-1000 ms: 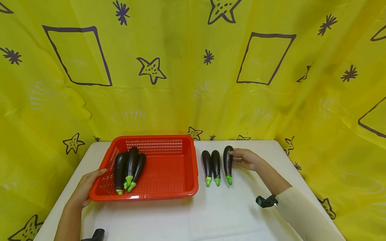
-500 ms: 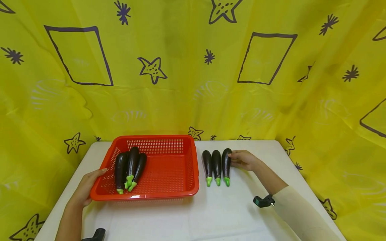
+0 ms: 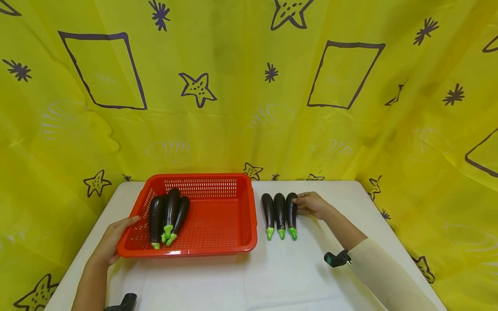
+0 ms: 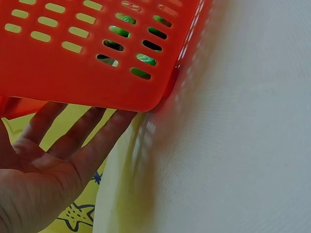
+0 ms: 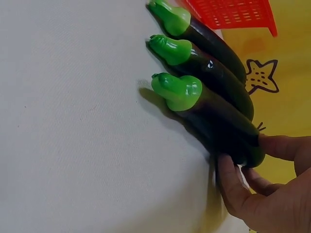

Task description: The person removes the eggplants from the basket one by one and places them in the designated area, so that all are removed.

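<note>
My left hand (image 3: 110,241) grips the left rim of a red plastic basket (image 3: 186,252), thumb on top. In the left wrist view its fingers (image 4: 92,141) reach beneath the basket's edge. Three dark eggplants (image 3: 170,211) with green stems lie bunched in the basket's left part. To the right of the basket three more form a row on the table, stems toward me. The rightmost eggplant (image 3: 291,212) is pinched near its thick end by my right hand (image 3: 313,204), thumb on one side and fingers on the other. It lies close beside the middle eggplant (image 5: 214,75).
A white cloth covers the table (image 3: 288,276). Yellow curtain (image 3: 233,138) with drawn stars and frames hangs behind and at both sides. Black wrist devices (image 3: 336,258) sit on both arms.
My right hand has slid the rightmost eggplant left, closing the gap to the middle one and lining it up with the row. The left hand and basket stay in place.
</note>
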A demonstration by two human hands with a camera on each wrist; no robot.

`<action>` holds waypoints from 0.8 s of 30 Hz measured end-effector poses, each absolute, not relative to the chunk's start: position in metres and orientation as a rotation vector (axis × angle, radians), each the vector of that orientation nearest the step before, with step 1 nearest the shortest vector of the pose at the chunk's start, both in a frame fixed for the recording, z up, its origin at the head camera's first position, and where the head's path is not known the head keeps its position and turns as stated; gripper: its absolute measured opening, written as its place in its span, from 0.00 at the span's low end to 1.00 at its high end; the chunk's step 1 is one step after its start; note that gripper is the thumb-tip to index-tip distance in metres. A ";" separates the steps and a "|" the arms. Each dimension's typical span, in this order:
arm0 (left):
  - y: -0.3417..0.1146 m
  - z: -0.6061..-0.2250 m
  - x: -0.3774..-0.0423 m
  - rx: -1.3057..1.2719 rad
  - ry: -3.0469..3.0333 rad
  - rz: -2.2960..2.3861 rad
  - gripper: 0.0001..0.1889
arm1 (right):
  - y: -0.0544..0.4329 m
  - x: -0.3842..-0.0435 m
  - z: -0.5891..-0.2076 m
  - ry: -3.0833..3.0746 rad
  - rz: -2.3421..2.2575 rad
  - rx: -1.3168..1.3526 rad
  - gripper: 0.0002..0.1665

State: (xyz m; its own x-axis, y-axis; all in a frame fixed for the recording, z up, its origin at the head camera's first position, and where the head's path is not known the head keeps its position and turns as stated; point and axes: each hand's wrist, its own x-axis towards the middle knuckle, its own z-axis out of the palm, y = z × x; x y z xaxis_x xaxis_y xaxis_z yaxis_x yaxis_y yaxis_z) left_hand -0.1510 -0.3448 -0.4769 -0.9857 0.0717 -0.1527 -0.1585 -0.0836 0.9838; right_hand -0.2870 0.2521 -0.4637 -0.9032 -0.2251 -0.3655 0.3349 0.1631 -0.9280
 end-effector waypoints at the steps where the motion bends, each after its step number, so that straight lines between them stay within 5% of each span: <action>1: -0.345 -0.477 -0.151 -0.094 2.014 2.201 0.20 | 0.252 -0.287 -0.464 2.036 -1.776 0.111 0.18; 10: -0.345 -0.478 -0.151 -0.059 2.029 2.202 0.18 | 0.249 -0.286 -0.463 2.154 -1.636 0.205 0.25; 24: -0.344 -0.476 -0.151 -0.086 2.038 2.193 0.20 | 0.248 -0.284 -0.458 2.122 -1.650 0.165 0.18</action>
State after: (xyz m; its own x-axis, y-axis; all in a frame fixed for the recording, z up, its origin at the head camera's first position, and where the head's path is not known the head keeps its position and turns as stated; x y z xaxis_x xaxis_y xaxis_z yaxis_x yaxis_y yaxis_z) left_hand -0.1508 -0.3440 -0.4761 -0.9876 0.0685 -0.1413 -0.1459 -0.0681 0.9870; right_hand -0.2837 0.2478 -0.4581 -0.8937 -0.1739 -0.4136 0.3580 0.2794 -0.8910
